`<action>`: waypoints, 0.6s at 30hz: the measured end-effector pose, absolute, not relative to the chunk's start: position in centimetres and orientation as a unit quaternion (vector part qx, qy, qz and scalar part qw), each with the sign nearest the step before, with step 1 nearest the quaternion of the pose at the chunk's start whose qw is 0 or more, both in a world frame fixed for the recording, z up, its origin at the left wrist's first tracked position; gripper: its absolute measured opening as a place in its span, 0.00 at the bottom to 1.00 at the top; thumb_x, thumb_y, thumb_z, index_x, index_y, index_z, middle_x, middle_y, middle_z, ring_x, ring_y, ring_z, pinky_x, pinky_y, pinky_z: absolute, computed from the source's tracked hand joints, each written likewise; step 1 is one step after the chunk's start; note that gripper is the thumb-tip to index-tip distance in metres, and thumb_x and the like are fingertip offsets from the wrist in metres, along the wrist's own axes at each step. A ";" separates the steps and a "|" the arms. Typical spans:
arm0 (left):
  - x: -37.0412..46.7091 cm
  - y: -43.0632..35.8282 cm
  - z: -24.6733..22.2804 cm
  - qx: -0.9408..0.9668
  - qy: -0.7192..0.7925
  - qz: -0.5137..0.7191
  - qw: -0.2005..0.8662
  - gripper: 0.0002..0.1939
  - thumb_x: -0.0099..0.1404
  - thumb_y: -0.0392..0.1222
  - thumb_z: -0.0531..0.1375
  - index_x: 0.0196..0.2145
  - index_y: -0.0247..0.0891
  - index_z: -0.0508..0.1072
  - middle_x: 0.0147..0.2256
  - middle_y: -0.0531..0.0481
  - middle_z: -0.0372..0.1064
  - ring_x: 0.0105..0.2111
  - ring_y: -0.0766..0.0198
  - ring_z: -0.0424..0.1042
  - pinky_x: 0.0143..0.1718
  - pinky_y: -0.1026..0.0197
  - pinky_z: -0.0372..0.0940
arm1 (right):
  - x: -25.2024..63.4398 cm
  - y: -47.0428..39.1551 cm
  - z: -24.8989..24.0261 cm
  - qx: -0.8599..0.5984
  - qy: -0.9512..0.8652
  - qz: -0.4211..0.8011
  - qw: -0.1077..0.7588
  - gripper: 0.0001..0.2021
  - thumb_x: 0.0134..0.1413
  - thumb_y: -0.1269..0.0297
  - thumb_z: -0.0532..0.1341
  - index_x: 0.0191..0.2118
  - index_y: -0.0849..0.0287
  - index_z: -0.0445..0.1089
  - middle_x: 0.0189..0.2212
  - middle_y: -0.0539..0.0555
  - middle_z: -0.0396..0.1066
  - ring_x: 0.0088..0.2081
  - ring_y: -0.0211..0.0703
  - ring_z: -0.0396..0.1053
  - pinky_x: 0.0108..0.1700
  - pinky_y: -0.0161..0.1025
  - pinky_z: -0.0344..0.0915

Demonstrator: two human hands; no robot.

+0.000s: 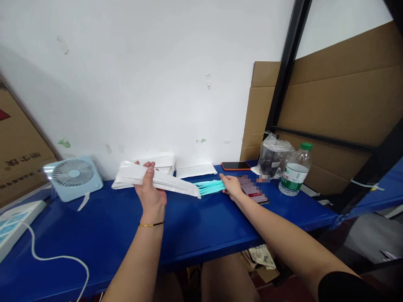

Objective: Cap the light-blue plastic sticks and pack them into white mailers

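My left hand [150, 191] is closed around a long white paper or plastic sleeve [176, 184], thumb on top, above the blue table. Several narrow teal strips [210, 187] stick out of the sleeve's right end; their kind I cannot make out. At the far ends of these strips, my right hand [231, 185] pinches them between thumb and fingers. The strips bridge the gap between my two hands. Behind my left hand stands an open white box [165, 163], partly hidden by the sleeve. A flat white piece [197, 170] like a lid lies to its right.
On the blue table [195, 230] a small light-blue fan [75, 176] and a power strip [22, 224] with a white cable stand at left. An orange-edged phone [236, 166], a tablet-like screen [252, 191], a bagged dark container [273, 155] and a bottle [295, 172] are at right.
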State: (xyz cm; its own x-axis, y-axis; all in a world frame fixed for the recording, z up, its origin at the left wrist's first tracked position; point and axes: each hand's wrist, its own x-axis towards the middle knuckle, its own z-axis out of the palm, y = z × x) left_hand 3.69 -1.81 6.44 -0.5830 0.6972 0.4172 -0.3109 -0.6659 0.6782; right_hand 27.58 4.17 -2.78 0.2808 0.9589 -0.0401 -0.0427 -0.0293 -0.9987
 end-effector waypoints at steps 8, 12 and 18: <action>2.1 -1.8 7.9 0.429 0.244 0.830 0.259 0.26 0.55 0.45 0.60 0.51 0.49 0.58 0.49 0.51 0.62 0.53 0.61 0.61 0.53 0.57 0.59 | 27.5 5.5 -3.6 -0.664 -0.606 0.115 0.423 0.23 0.55 0.48 0.47 0.19 0.58 0.62 0.15 0.50 0.64 0.21 0.39 0.65 0.26 0.33 0.54; 2.0 -2.5 9.9 0.502 0.233 0.798 0.239 0.28 0.53 0.44 0.62 0.52 0.47 0.59 0.48 0.50 0.62 0.51 0.59 0.63 0.52 0.57 0.60 | 26.8 5.7 -3.9 -0.670 -0.649 0.083 0.350 0.24 0.57 0.47 0.45 0.22 0.58 0.65 0.22 0.53 0.68 0.26 0.41 0.64 0.25 0.33 0.50; 0.7 -2.1 11.0 0.634 0.341 0.672 0.171 0.35 0.48 0.43 0.64 0.53 0.42 0.58 0.46 0.47 0.64 0.46 0.56 0.66 0.47 0.54 0.62 | 26.5 5.2 -3.9 -0.640 -0.701 0.047 0.311 0.23 0.59 0.49 0.44 0.25 0.58 0.66 0.28 0.54 0.68 0.32 0.40 0.63 0.28 0.34 0.50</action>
